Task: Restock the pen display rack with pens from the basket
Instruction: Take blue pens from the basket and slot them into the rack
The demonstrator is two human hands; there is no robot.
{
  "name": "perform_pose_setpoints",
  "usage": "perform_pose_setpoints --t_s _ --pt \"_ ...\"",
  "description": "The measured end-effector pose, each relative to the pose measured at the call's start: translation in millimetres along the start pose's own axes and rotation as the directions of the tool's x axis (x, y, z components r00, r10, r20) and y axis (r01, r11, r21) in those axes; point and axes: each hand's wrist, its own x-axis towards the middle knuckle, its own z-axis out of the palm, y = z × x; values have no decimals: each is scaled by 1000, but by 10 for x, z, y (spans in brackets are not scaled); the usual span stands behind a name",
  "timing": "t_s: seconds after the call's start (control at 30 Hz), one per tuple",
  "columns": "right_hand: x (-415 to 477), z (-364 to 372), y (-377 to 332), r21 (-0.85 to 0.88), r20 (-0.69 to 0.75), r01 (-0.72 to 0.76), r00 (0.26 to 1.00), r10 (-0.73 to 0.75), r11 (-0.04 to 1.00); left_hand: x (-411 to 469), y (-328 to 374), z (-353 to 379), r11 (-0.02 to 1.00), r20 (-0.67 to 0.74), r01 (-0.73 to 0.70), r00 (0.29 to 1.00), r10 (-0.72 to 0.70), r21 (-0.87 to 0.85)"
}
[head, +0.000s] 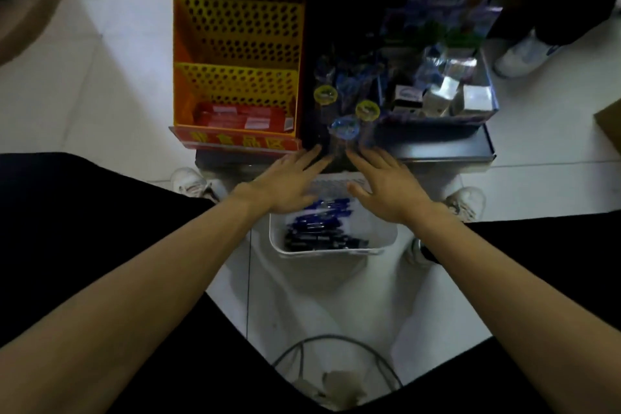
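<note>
Where the white tiled floor (pixel 127 84) meets the shelf front, a white plastic basket (pixel 386 240) with rounded corners sits directly below both hands. It holds a loose pile of slim blue and dark pens (pixel 319 228), glossy and lying roughly parallel. The left hand (pixel 285 183) and right hand (pixel 389 185) hover flat above the basket's far edge, fingers (pixel 311 158) spread and extended, holding nothing; the pens lie beneath the palms, apart from the fingertips. Ahead stands the dark pen display rack (pixel 336 44), carrying blurred blue-packaged items with round labels. Left of it is a perforated yellow-orange rack (pixel 235 44); right of it, a tray of small boxes (pixel 484 104).
</note>
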Motion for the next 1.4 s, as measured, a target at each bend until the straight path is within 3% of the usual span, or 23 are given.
perform_pose_setpoints --t_s 0.3,0.67,0.87,1.2,1.4 --pt "199 533 224 104 179 -10 984 -9 995 367 -258 903 985 246 109 966 -74 -131" --pt "572 1178 437 -14 368 -108 924 106 994 1132 -253 1750 941 136 210 974 -179 -267" --pt "548 1316 537 -45 419 -159 893 163 986 1197 -179 1936 953 29 200 980 -199 -229" --pt "526 1205 488 87 351 -250 914 205 964 1224 -189 1933 945 84 259 965 -247 -201" --pt "456 1183 470 117 353 -283 908 226 952 1097 -371 1956 915 131 269 962 -240 -301"
